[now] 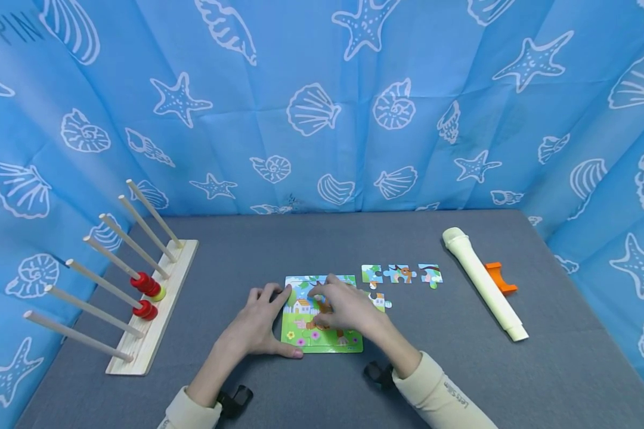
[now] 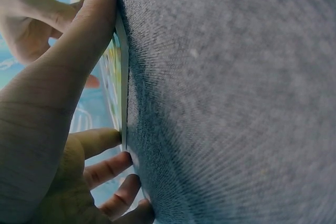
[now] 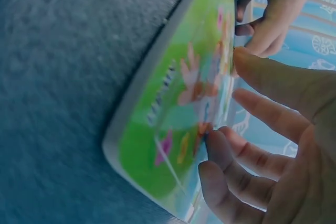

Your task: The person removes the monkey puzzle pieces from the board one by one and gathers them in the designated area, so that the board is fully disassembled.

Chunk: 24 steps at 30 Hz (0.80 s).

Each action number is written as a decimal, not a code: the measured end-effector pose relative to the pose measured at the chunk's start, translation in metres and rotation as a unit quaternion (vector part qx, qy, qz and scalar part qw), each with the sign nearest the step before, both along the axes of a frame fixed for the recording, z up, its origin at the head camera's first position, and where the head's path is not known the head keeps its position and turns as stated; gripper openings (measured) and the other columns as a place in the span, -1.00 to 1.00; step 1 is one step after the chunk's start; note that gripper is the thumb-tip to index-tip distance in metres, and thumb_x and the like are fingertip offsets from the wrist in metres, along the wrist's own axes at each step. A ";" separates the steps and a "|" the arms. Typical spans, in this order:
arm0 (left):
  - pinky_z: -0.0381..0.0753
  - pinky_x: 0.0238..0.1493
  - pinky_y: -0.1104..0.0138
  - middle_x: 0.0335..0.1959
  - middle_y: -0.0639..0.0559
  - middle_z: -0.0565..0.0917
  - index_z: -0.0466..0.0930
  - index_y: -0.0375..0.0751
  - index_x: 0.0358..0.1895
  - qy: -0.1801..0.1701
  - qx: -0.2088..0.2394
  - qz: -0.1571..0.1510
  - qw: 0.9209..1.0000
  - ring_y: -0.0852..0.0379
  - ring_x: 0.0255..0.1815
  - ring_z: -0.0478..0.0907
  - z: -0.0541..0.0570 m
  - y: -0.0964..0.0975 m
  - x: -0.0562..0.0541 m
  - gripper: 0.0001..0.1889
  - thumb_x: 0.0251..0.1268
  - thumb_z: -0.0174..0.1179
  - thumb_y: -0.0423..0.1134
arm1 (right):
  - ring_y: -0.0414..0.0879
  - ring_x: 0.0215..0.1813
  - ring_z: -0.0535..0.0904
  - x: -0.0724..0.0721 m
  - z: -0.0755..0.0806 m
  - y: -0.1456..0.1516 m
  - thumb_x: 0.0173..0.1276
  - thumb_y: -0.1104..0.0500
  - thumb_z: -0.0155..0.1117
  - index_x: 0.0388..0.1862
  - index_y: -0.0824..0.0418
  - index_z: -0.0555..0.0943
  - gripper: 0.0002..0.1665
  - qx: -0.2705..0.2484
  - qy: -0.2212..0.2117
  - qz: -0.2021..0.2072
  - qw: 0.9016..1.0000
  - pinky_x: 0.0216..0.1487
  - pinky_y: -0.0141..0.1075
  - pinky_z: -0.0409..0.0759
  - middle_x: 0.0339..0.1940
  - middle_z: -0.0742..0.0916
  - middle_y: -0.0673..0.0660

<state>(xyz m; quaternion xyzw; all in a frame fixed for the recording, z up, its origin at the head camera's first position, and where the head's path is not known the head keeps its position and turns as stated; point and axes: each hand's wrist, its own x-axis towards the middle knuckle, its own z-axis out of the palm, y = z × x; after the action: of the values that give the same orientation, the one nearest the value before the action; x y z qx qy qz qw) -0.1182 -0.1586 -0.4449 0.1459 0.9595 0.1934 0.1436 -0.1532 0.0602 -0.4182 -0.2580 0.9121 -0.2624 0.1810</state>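
Green and blue, the puzzle (image 1: 324,349) is lying on the table (image 1: 322,390); the left hand (image 1: 254,326) is bracing its edge, fingers spread, while the right hand (image 1: 350,305) is touching its surface, loosely arched. Pressing-in is seemingly happening; next is probably needing a loose piece (image 1: 399,274).

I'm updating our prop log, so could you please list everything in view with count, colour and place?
Puzzle board: one, green and blue, centre
Loose puzzle pieces: at least four, multicoloured, right of the board
Peg stand: one, pale wood, seven pegs, far left
Red rings: count unclear, red, on two pegs
Yellow ring: one, yellow, on one peg
Microphone-shaped object: one, cream, right side
Orange part: one, orange, beside the microphone shape
Table: one, grey, beneath everything
Curtain: blue with white sea motifs, behind
Wrist devices: two, black, by the cuffs
Sleeves: two, cream, near edge
Left hand: one, bare, at the board's left
Right hand: one, bare, over the board
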 end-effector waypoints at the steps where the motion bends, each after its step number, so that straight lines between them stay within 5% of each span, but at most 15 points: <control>1: 0.60 0.13 -0.15 0.49 -0.17 0.28 0.20 -0.11 0.61 0.000 -0.001 0.001 1.000 -0.27 0.38 0.24 0.000 0.000 0.000 0.33 -0.30 0.57 0.44 | -0.07 -0.32 0.42 0.000 0.000 0.000 0.29 0.11 0.53 0.25 0.10 0.67 -0.46 0.003 -0.001 -0.001 1.000 -0.39 -0.26 0.35 -0.10 0.59 0.14; 24: 0.62 0.11 -0.12 0.48 -0.16 0.29 0.21 -0.11 0.61 0.009 0.001 -0.003 1.000 -0.27 0.37 0.26 0.000 0.000 0.000 0.32 -0.31 0.59 0.41 | -0.10 -0.22 0.38 0.003 -0.001 0.003 0.18 0.22 0.59 0.29 0.09 0.65 -0.35 0.021 -0.026 0.009 0.999 -0.24 -0.24 0.41 -0.12 0.54 0.09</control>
<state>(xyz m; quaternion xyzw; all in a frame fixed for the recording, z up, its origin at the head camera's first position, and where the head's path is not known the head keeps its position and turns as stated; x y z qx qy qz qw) -0.1183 -0.1583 -0.4453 0.1504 0.9602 0.1926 0.1351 -0.1498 0.0630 -0.4189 -0.2558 0.9099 -0.2485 0.2121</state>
